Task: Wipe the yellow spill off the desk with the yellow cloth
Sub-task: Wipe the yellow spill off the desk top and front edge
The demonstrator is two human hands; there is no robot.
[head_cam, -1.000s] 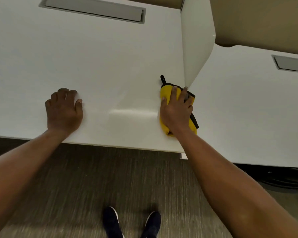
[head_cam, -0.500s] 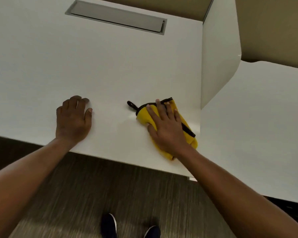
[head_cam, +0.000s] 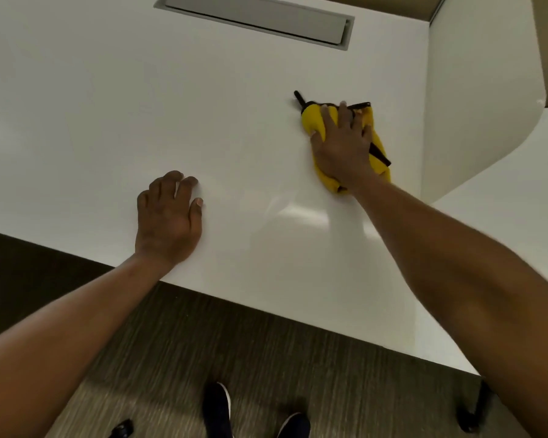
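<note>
A bunched yellow cloth (head_cam: 313, 122) with dark trim and a small black loop lies on the white desk (head_cam: 108, 105), toward the right side. My right hand (head_cam: 344, 147) presses flat on top of it, fingers spread over the fabric. My left hand (head_cam: 168, 221) rests palm down on the bare desk near the front edge, holding nothing. I see no yellow spill on the desk surface; a glossy patch shows below the cloth.
A grey cable hatch (head_cam: 257, 20) is set into the desk at the back. A white divider panel (head_cam: 475, 90) stands upright just right of the cloth, with a second desk (head_cam: 519, 197) beyond it. Carpet and my shoes (head_cam: 217, 409) lie below the desk edge.
My right hand has pushed the cloth away from the front edge, further back on the desk and rightward toward the divider. My left hand stays flat in the same spot.
</note>
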